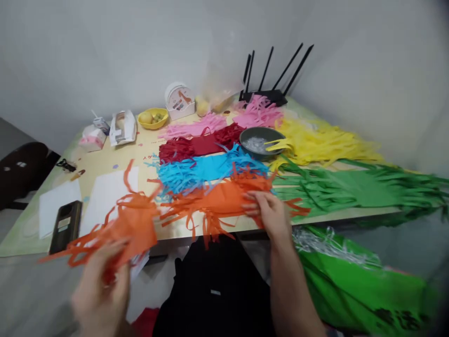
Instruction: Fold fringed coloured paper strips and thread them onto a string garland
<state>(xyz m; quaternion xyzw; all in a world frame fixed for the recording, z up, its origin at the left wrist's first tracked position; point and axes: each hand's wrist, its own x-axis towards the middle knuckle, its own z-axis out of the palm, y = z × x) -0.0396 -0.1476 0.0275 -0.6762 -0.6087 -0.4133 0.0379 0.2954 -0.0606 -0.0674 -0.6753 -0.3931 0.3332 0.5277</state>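
My left hand [103, 285], smeared by motion, grips an orange fringed sheet [138, 229] at the table's front edge; its strips trail out to the left. My right hand [268, 210] has its fingers curled on the right part of a second orange fringed bundle [220, 199]. That bundle lies on the table, some strips hanging over the front edge. Just behind it is a blue fringed bundle [210, 168], then a dark red one [205, 145]. A green fringed bundle [365, 187] spreads to the right of my right hand.
Yellow [322, 142] and pink [199, 126] bundles lie farther back, around a dark bowl [257, 138] of clear strands. A black router [268, 97] stands behind. At left are a phone [66, 227], white sheets [108, 199] and a yellow fruit dish [153, 124]. A green bag [365, 276] sits below right.
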